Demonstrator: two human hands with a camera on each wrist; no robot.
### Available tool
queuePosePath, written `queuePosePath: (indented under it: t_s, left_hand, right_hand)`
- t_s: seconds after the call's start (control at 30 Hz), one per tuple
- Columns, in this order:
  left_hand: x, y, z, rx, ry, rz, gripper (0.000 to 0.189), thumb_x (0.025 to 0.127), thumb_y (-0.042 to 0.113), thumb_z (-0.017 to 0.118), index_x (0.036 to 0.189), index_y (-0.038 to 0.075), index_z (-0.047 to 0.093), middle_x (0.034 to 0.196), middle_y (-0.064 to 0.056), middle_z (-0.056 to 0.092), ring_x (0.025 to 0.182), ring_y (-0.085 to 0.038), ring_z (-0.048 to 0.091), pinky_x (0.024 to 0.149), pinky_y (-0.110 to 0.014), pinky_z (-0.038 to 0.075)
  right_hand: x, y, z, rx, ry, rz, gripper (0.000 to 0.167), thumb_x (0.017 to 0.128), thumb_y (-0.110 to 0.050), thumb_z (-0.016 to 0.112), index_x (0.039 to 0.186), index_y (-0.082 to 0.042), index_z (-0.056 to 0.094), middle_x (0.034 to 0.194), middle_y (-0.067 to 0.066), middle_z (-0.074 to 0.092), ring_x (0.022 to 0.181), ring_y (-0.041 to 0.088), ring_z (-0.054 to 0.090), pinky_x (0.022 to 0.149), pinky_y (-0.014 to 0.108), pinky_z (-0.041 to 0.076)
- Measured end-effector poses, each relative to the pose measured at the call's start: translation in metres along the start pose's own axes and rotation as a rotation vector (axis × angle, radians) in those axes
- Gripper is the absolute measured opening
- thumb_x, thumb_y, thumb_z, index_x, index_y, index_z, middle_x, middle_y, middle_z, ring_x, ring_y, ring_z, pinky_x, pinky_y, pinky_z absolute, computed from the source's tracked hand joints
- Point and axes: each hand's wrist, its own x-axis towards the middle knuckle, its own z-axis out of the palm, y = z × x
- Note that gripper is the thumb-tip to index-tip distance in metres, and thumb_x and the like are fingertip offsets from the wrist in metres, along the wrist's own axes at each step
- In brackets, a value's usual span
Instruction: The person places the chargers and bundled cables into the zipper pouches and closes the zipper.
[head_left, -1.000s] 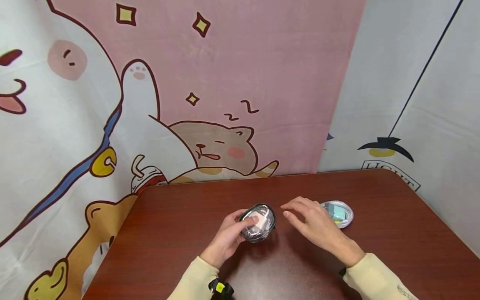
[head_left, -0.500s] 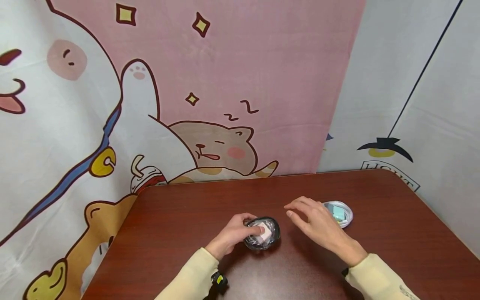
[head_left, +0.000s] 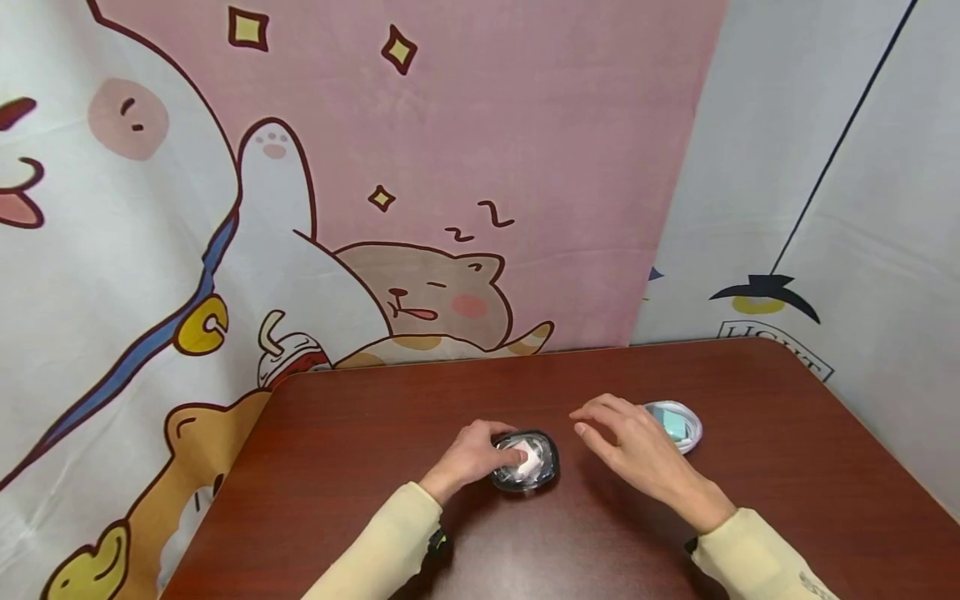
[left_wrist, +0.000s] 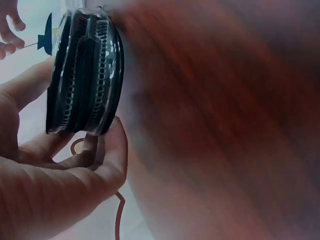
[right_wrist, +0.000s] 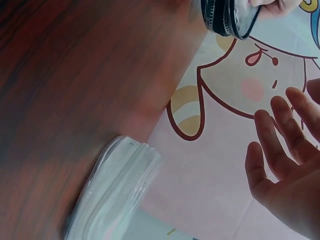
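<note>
My left hand (head_left: pixel 471 454) grips a small round clear pouch (head_left: pixel 542 478) with black edging, thumb over its top and fingers round its far side. Through the clear top shows a white block (head_left: pixel 532 455), partly covered by the thumb. The left wrist view shows the zipper along the side of this black-edged pouch (left_wrist: pixel 85 75), which is close over the table. My right hand (head_left: pixel 633 446) hovers with nothing in it, fingers loosely bent. Beside it lies a second round pouch (head_left: pixel 693 429), white-edged, with a pale turquoise item inside; the hand partly hides it in the head view.
The brown wooden table (head_left: pixel 360 467) extends around both hands. Behind its far edge hangs a pink and white cloth (head_left: pixel 585 167) printed with cartoon animals.
My left hand has brought the black-edged pouch down toward the table and slightly right, and the pouch lies flatter. My right hand has barely moved.
</note>
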Motion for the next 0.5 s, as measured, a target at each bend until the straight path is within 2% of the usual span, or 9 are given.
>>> queuePosePath:
  t_s: [0.13, 0.3, 0.5]
  left_hand:
    - [0.0025, -0.0002, -0.0003, 0.039, -0.025, 0.015, 0.044, 0.087, 0.026, 0.083, 0.125, 0.005, 0.074, 0.119, -0.009, 0.074, 0.111, -0.024, 0.065, 0.094, -0.041, 0.053]
    - [0.0027, -0.0025, -0.0022, 0.065, -0.049, 0.025, 0.045, 0.090, 0.023, 0.082, 0.130, 0.006, 0.071, 0.125, -0.010, 0.072, 0.111, -0.022, 0.063, 0.092, -0.039, 0.052]
    - [0.0017, -0.0058, -0.0044, 0.010, -0.032, 0.081, 0.047, 0.093, 0.024, 0.077, 0.136, 0.006, 0.067, 0.131, -0.010, 0.069, 0.120, -0.026, 0.063, 0.098, -0.044, 0.051]
  right_hand:
    - [-0.0008, 0.0009, -0.0001, -0.003, -0.014, 0.011, 0.013, 0.096, -0.017, 0.075, 0.108, -0.020, 0.077, 0.106, -0.008, 0.070, 0.099, 0.014, 0.068, 0.082, 0.044, 0.058]
    - [-0.0012, 0.0020, 0.0001, -0.013, -0.016, -0.004, 0.013, 0.096, -0.018, 0.075, 0.108, -0.020, 0.077, 0.107, -0.008, 0.069, 0.100, 0.013, 0.068, 0.082, 0.043, 0.057]
    - [-0.0052, 0.0086, -0.0076, -0.042, -0.007, 0.003, 0.014, 0.095, -0.018, 0.076, 0.109, -0.017, 0.077, 0.108, -0.006, 0.070, 0.100, 0.015, 0.068, 0.081, 0.043, 0.057]
